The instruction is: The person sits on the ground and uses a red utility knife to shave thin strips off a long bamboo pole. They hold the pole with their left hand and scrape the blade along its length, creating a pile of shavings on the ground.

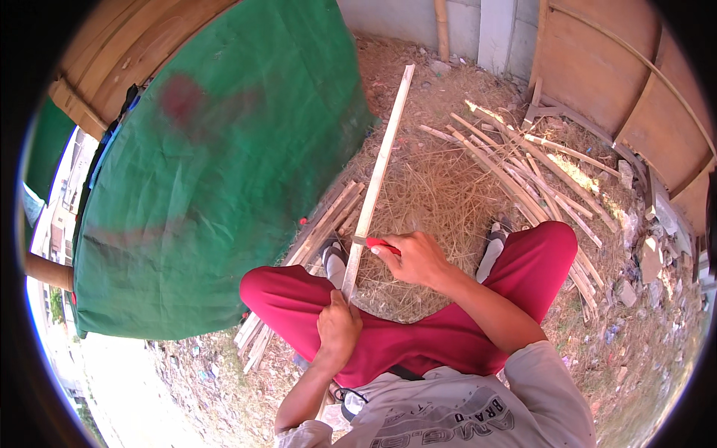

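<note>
A long pale bamboo strip (382, 160) slants away from my lap toward the far wall. My left hand (338, 326) is closed round its near end, above my left thigh. In my right hand (415, 259) is a knife with a red handle (382, 246). Its blade (360, 240) lies across the strip, a little beyond my left hand, and seems to touch it. The fingers of my right hand are wrapped round the handle. Thin shavings and straw-like fibres (426, 205) cover the ground between my feet.
Split bamboo strips lie in a pile (530, 168) at the far right. More strips (328, 216) lie beside my left foot. A green tarp (216, 179) hangs close on the left. Brown panels (620, 75) stand at the right, with rubble (650, 261) below them.
</note>
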